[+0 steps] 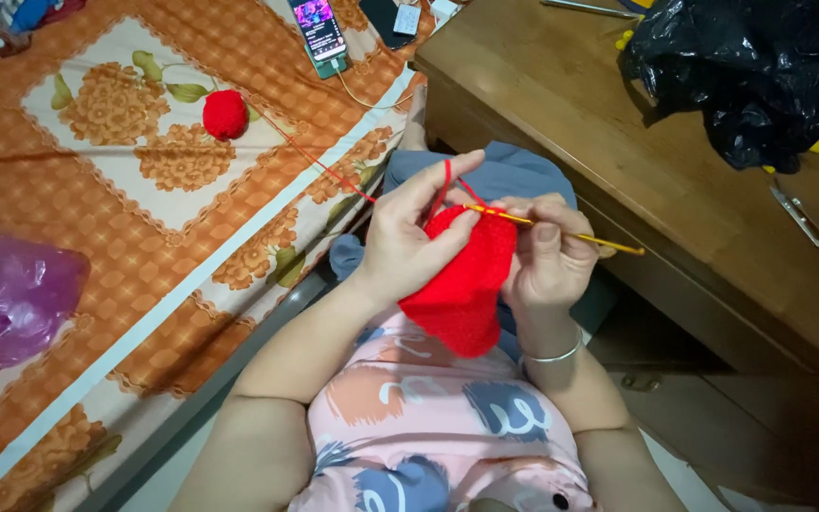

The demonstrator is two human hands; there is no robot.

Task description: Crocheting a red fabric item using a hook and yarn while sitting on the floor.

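A red crocheted piece [464,284] hangs between my two hands above my lap. My left hand [408,237] pinches its top edge, with the red yarn strand [319,161] looped over my raised forefinger. My right hand [550,256] grips a yellow crochet hook [580,235], whose tip pokes into the top of the red piece. The strand runs up and left across the bed to a red yarn ball [226,115] lying on the flowered cover.
An orange flowered bedspread [125,209] fills the left side, with a purple plastic bag [7,299] and a lit phone [318,33] on it. A wooden desk [637,161] on the right bears a black plastic bag [760,71] and small metal tools [796,213].
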